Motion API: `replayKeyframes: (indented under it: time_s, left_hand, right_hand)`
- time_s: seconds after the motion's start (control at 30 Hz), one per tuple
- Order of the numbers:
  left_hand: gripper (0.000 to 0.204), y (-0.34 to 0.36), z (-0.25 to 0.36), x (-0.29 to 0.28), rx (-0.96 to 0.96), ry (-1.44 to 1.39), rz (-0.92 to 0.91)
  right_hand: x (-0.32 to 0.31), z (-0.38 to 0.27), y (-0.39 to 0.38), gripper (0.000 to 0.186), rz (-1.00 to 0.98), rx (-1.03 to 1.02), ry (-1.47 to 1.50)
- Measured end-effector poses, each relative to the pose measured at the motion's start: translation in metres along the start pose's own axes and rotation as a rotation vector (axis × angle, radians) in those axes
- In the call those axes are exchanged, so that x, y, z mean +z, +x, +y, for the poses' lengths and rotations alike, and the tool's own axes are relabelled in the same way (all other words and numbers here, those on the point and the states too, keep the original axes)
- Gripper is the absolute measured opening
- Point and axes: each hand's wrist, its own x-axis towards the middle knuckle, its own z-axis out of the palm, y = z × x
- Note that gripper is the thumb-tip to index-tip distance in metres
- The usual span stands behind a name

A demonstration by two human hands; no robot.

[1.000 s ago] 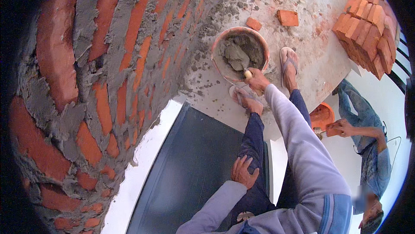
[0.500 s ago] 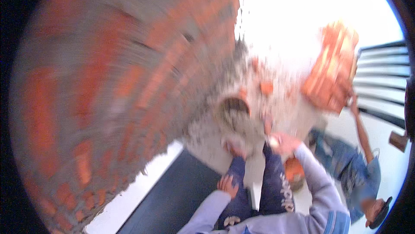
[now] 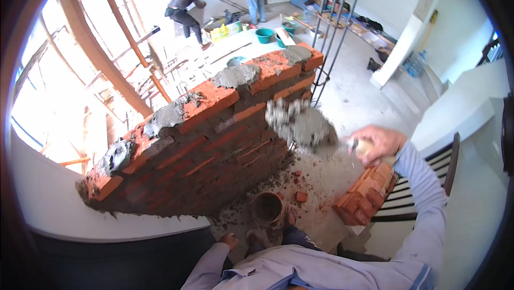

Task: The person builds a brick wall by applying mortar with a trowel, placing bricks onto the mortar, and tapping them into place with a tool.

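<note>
My right hand (image 3: 373, 144) is closed round the pale handle of a trowel, held up at the right of the brick wall. A thick heap of wet grey mortar (image 3: 300, 124) covers the trowel's blade, hiding most of it. The brick wall (image 3: 214, 153) slants across the view, its top course bearing separate lumps of mortar (image 3: 235, 76). Low in the view, beside the wall's foot, my left hand (image 3: 229, 240) hangs with nothing in it, fingers loosely apart. Near my feet stands a round bucket (image 3: 266, 220), its inside dark.
Stacked bricks (image 3: 365, 193) stand at the right beside a dark-barred railing (image 3: 436, 169). Upright steel rods (image 3: 334, 33) rise past the wall's far end. Beyond the wall are two people, one bending (image 3: 186, 9), and green tubs (image 3: 264, 35). A broken brick (image 3: 301, 197) lies on the floor.
My view has swung up from the floor to the wall's top. My right hand has risen from beside the bucket with the mortar-laden trowel. My left hand has left my thigh.
</note>
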Motion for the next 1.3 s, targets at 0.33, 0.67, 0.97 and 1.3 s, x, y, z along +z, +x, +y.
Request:
replayKeyframes:
  time_s: [0.33,0.67,0.97,1.3]
  left_hand:
    - [0.045,-0.037,0.039,0.055,0.040,0.142,0.039]
    - [0.051,-0.030,0.086,0.083,-0.202,-0.272,0.193]
    - [0.041,-0.124,0.355,-0.195,0.330,-0.389,-0.162]
    - [0.035,-0.171,0.529,-0.472,0.607,0.322,0.466]
  right_hand:
    - [-0.114,-0.111,0.082,0.043,0.476,-0.700,-1.208]
    - [-0.091,-0.045,0.061,0.035,0.585,-0.651,-0.497]
    - [-0.009,0.022,0.075,0.038,0.171,-0.430,0.311]
    - [0.054,0.031,0.088,0.031,0.413,-0.540,0.358]
